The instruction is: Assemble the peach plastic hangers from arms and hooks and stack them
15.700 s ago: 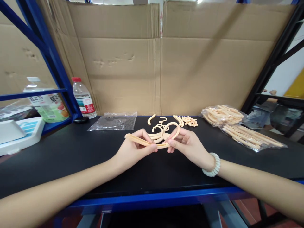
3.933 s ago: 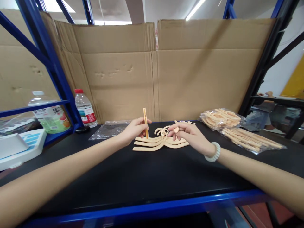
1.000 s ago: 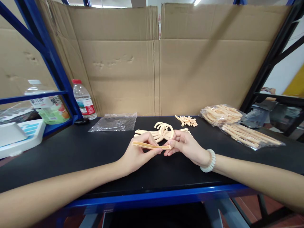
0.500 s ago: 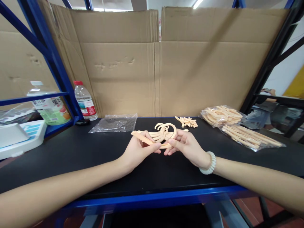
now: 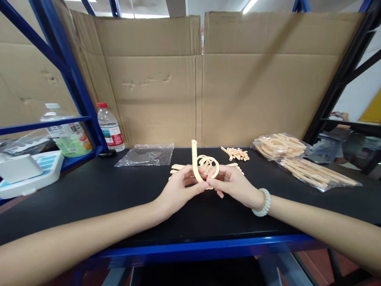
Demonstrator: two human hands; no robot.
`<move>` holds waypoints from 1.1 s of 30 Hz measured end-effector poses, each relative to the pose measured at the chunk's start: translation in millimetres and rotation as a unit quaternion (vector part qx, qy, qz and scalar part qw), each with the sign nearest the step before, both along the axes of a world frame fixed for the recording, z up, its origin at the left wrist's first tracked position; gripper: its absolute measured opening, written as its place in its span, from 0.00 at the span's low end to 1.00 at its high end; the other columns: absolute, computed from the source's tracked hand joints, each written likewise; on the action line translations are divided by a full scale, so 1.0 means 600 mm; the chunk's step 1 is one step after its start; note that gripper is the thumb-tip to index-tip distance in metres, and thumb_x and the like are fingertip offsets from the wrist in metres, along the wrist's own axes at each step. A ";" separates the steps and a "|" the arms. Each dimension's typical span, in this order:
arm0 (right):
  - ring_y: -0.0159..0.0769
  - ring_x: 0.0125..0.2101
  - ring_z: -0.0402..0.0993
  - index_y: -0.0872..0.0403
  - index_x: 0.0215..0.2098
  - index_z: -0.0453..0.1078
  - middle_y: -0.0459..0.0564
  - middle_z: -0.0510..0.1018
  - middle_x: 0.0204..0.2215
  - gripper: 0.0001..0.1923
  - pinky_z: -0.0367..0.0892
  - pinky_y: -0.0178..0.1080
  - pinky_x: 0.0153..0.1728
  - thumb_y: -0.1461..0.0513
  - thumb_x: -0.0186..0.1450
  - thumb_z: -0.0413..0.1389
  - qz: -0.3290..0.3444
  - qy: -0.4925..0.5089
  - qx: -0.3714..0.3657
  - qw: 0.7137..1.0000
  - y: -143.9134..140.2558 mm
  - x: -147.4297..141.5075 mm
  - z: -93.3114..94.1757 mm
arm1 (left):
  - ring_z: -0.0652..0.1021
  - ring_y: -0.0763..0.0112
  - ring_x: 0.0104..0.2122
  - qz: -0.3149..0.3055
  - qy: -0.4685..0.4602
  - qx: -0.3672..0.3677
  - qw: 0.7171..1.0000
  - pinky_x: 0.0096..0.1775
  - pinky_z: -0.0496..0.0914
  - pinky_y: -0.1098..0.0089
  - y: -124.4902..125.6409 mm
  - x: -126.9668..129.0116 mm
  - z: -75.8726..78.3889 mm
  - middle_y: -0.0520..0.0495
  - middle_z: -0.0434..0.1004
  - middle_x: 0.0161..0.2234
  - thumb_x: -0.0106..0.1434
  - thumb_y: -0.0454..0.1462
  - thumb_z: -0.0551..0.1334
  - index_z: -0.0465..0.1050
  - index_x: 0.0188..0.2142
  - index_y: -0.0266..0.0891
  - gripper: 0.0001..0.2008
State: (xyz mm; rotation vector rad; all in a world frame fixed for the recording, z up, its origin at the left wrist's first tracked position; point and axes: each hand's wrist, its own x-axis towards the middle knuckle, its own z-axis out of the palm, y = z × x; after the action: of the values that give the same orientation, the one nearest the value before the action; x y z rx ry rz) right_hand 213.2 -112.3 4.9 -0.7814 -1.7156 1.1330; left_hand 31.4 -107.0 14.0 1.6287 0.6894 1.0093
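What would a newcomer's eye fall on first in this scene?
Probably the pale curved strip, standing upright in the left hand at the middle of the view, and the pale hook in the right hand beside it. Next come the red-capped bottle at the left, before the cardboard wall, and the clear bags of pale pieces at the right of the black tabletop.

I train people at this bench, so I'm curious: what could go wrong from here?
The left hand grips the upright curved piece near its lower bend, so its tall end could twist. The right hand pinches the round hook close by, and it might slip. Both hands are near the piled pieces, so a bump could shift them.
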 end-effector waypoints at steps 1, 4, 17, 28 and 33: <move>0.26 0.21 0.66 0.56 0.30 0.68 0.46 0.73 0.27 0.13 0.64 0.29 0.17 0.55 0.57 0.62 0.005 0.000 0.002 1.000 0.002 -0.002 -0.001 | 0.77 0.64 0.42 -0.017 0.007 -0.011 1.000 0.44 0.72 0.65 -0.002 0.001 -0.001 0.45 0.76 0.42 0.55 0.36 0.67 0.72 0.41 0.37 0.13; 0.28 0.21 0.69 0.56 0.33 0.68 0.46 0.74 0.25 0.14 0.68 0.32 0.20 0.54 0.57 0.62 0.005 -0.017 0.003 1.000 0.016 0.005 0.002 | 0.77 0.64 0.41 -0.025 0.007 -0.054 0.998 0.45 0.72 0.64 -0.002 0.002 -0.005 0.44 0.76 0.42 0.55 0.36 0.68 0.73 0.37 0.36 0.11; 0.44 0.45 0.65 0.55 0.37 0.74 0.56 0.75 0.41 0.13 0.64 0.46 0.45 0.72 0.62 0.49 -0.148 -0.538 0.372 0.742 0.184 0.203 0.002 | 0.78 0.70 0.34 0.028 -0.055 -0.152 0.986 0.44 0.71 0.66 0.011 0.000 -0.010 0.49 0.75 0.32 0.49 0.35 0.71 0.69 0.29 0.34 0.13; 0.37 0.34 0.70 0.55 0.38 0.66 0.53 0.74 0.35 0.07 0.66 0.41 0.37 0.62 0.67 0.48 -0.175 -0.383 0.305 0.854 0.169 0.177 0.014 | 0.77 0.74 0.32 0.029 -0.047 -0.168 0.984 0.39 0.70 0.71 0.010 -0.001 -0.004 0.50 0.74 0.32 0.50 0.36 0.71 0.68 0.30 0.34 0.13; 0.31 0.28 0.71 0.54 0.42 0.59 0.53 0.72 0.39 0.13 0.67 0.36 0.27 0.53 0.67 0.48 -0.143 -0.113 0.179 0.967 0.117 0.136 0.040 | 0.77 0.73 0.32 0.016 -0.056 -0.167 0.984 0.41 0.70 0.69 0.013 -0.003 -0.007 0.50 0.74 0.33 0.50 0.36 0.71 0.69 0.32 0.35 0.13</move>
State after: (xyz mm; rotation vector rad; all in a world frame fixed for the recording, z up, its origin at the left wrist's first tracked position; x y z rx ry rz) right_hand 294.8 -42.2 28.7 -0.9167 -1.8515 0.5333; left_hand 29.5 -99.2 9.6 1.2640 0.7655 0.9446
